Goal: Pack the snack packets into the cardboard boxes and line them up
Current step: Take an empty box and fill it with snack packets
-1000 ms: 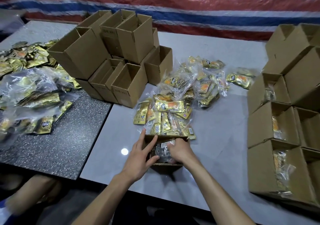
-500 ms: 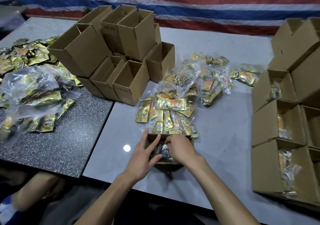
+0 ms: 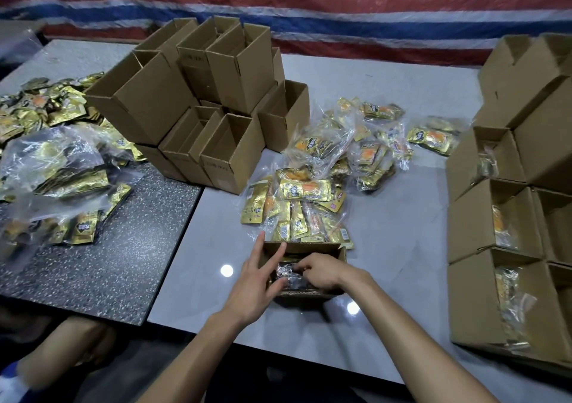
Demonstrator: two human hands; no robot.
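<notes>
Gripping a packet (image 3: 289, 274) in the box (image 3: 309, 249), right hand (image 3: 322, 272); print blurred.

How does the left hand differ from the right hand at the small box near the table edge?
The left hand has straight, spread fingers. The right hand has curled fingers.
The left hand lies mostly outside the small box, against its left wall. The right hand reaches inside.
The right hand grips the clear bag of packets. The left hand seems only to touch it with the thumb.
Both work at the same box.
</notes>
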